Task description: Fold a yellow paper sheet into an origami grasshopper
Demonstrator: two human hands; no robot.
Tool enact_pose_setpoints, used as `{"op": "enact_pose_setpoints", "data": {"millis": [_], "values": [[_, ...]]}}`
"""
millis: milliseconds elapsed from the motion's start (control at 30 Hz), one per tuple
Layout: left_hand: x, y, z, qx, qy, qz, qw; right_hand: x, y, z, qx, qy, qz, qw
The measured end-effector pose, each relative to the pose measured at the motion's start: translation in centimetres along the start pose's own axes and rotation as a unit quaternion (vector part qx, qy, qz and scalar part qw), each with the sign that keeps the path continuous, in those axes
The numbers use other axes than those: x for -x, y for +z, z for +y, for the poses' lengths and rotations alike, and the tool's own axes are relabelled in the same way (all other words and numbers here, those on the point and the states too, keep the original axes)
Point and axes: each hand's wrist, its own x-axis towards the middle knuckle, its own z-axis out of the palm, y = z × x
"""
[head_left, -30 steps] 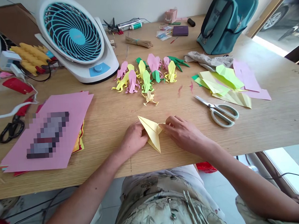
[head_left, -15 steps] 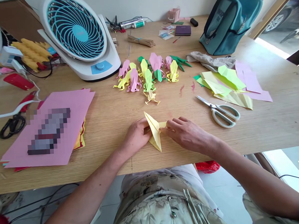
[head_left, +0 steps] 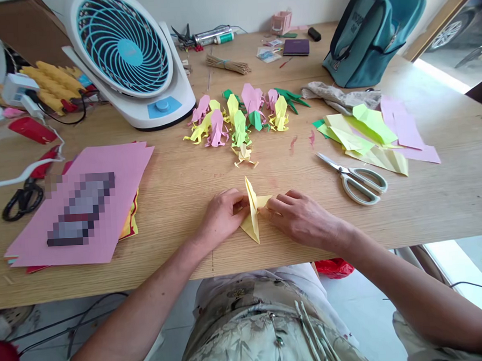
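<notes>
A pale yellow folded paper (head_left: 253, 217) is held just above the table near its front edge, with one pointed flap standing up. My left hand (head_left: 225, 213) pinches its left side between thumb and fingers. On the other side, my right hand (head_left: 291, 215) grips the part that sticks out to the right, fingers curled. Beyond my hands stand several folded paper figures in pink, yellow and green, the closest being a small cream one (head_left: 244, 155). Scissors (head_left: 360, 179) lie to the right of my right hand.
Pink sheets (head_left: 131, 170) with a blurred-out object on top lie at the left, below a fan (head_left: 131, 51). Loose green, yellow and lilac papers (head_left: 371, 130) are at the right, with a teal bag (head_left: 355, 45) behind them. Black-handled scissors (head_left: 23, 201) lie far left.
The upper flap of the yellow paper has swung from leaning left to nearly upright and looks narrower. My left hand has shifted slightly right; both hands keep their hold.
</notes>
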Motion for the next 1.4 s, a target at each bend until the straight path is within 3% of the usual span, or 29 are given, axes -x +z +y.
{"op": "enact_pose_setpoints", "data": {"millis": [233,467,633,867,1000,1233,1400], "values": [[0.3,0.5,-0.1,-0.016,-0.002,0.011,1.0,0.5,-0.1,-0.9,-0.028,-0.016,0.017,0.999],[1.4,0.4,0.3,-0.086,0.056,0.01,0.995,3.1,0.4,-2.2,-0.116,0.04,0.063,0.99],[3.0,0.0,0.8,-0.205,0.121,-0.014,0.971,4.0,-0.2,-3.1,-0.148,0.06,0.106,0.981],[3.7,0.4,1.0,-0.32,0.162,-0.042,0.933,2.3,-1.3,-3.6,-0.119,0.08,0.148,0.979],[3.5,0.4,1.0,-0.322,0.166,-0.057,0.93,0.8,-0.4,-3.4,-0.072,0.137,0.143,0.978],[3.5,1.3,0.6,-0.257,0.215,-0.058,0.94,0.0,2.3,-3.1,-0.095,0.208,0.083,0.97],[3.2,2.3,1.9,-0.245,0.149,-0.028,0.958,0.3,2.9,-4.3,-0.09,0.265,0.056,0.958]]}}
